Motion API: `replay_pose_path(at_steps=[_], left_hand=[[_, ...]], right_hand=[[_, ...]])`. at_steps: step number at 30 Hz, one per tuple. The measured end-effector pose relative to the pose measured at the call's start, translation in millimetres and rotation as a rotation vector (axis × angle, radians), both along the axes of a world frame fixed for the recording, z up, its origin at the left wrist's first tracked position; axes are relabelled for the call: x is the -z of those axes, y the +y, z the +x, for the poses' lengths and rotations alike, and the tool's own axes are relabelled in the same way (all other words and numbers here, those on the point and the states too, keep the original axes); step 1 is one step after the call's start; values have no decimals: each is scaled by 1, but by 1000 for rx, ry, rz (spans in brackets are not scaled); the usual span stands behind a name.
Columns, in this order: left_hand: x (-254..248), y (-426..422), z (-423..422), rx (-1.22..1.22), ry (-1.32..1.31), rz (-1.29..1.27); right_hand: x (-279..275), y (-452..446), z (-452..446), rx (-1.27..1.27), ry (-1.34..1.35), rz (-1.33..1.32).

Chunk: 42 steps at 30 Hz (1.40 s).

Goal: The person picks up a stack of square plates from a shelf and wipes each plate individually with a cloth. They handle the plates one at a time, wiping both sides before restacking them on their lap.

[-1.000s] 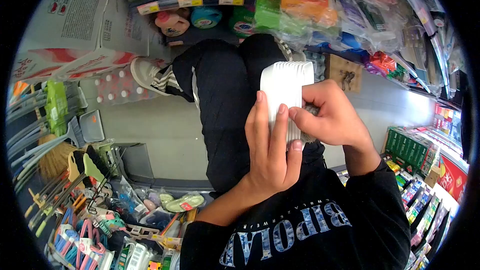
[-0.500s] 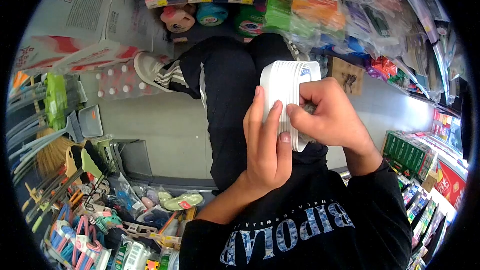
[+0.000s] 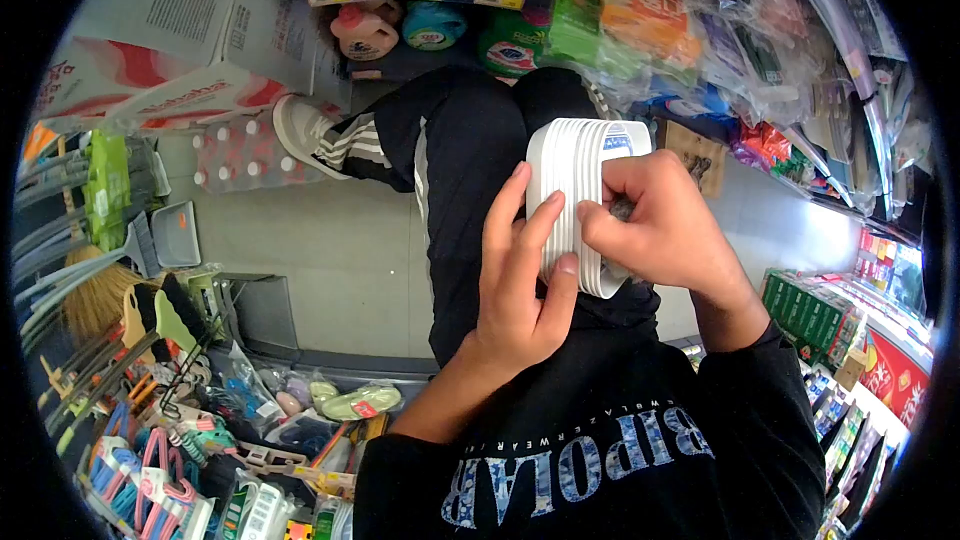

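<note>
A stack of nested white plastic containers (image 3: 566,170) is held on its side above my lap, its opening turned to the right. My left hand (image 3: 528,290) lies along the left side and base of the stack, fingers spread over the outer walls. With the thumb on the outer rims and the fingers inside the opening, my right hand (image 3: 655,215) pinches the right-hand edge of the stack. A blue-printed label (image 3: 617,143) shows inside the top container. The fingers of my right hand are partly hidden in there.
Detergent bottles (image 3: 433,27) stand on a low shelf ahead. Packs of bottles (image 3: 245,155) and a large carton (image 3: 190,30) are at left. Brooms and dustpans (image 3: 176,235), hangers (image 3: 165,485) and slippers (image 3: 360,402) crowd the lower left. Plastic-wrapped goods (image 3: 650,25) hang at upper right.
The fingers of my left hand have shifted slightly on the stack, and the stack is turned a little. My right hand keeps its pinch. The camera view has moved slightly.
</note>
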<state>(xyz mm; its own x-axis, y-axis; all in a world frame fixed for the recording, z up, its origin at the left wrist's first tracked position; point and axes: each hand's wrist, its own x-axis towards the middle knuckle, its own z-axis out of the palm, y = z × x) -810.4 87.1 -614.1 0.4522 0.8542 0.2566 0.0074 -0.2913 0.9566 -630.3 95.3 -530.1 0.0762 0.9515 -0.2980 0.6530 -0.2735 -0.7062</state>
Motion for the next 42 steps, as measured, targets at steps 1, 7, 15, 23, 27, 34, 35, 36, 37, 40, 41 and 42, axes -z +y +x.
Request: replay_pose_path(at_steps=[1,7,15,23,27,34,35,36,37,40,41,42], left_hand=[[0,1,-2,-5,4,-16],[0,13,-13,49,58,-10],[-9,21,-20,102,354,-50],[9,17,-33,26,354,74],[1,14,-41,58,291,15],[-37,13,-38,53,365,3],[-37,9,-36,26,385,5],[-37,4,-35,2,403,6],[-38,-1,-33,-21,421,6],[-23,-24,-32,-29,193,-204],[-15,-34,-32,-36,69,-312],[-15,-42,-28,-82,-16,-315]], right_hand=[[-2,2,-2,9,-4,-11],[-10,8,-11,13,-41,-70],[-9,3,-17,6,46,-26],[2,3,-37,-50,125,102],[-3,-5,-36,-63,172,89],[1,-28,-31,-189,132,274],[0,-28,-30,-215,119,279],[-2,-29,-30,-239,104,283],[-3,-31,-29,-262,88,285],[-8,-40,-28,-409,7,324],[-14,-42,-29,-451,-13,322],[-19,-44,-29,-488,-65,314]])
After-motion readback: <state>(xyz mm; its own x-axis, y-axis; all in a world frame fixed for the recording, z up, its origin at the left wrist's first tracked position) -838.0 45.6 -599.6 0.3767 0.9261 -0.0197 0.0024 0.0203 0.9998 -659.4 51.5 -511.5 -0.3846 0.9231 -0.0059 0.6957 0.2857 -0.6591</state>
